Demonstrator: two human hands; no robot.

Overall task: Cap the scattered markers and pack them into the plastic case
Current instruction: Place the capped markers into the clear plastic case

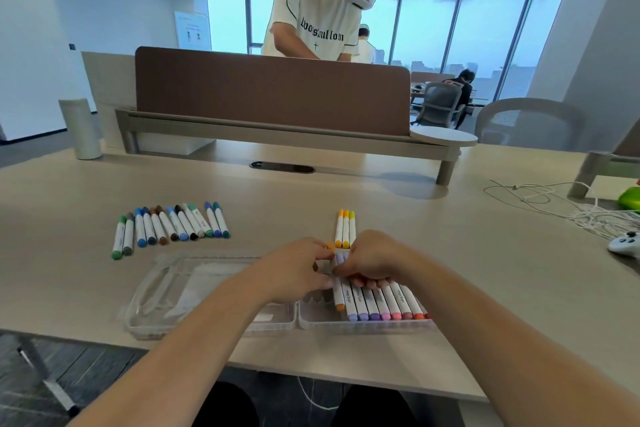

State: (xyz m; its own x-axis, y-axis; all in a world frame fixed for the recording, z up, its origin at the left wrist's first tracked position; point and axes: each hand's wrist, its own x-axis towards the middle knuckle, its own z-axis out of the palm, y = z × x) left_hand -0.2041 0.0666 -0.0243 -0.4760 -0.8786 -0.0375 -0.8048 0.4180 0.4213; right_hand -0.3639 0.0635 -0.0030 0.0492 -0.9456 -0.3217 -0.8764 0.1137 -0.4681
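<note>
1. Desk (450, 253): it filled the middle of the frame, with a brown divider (273, 90) across its far edge.
2. Plastic case (162, 288): it lay open at lower centre, lid to the left and tray to the right. Thin clear walls probably flex, so support it from beneath.
3. Loose markers (169, 227): a capped row lay left of centre, beyond the lid and clear of the hands.
4. Packed markers (381, 298): these sat side by side in the tray. The right hand (372, 262) curled its fingers over them.
5. Cables (540, 198) and a controller (623, 244): both lay at right, well apart from the case.
6. Yellow markers (345, 229): three lay just beyond the tray.
7. Orange marker (338, 295): it lay at the row's left end, pinched by the left hand (294, 270). Light, stiff and smooth; grip it mid-barrel.
</note>
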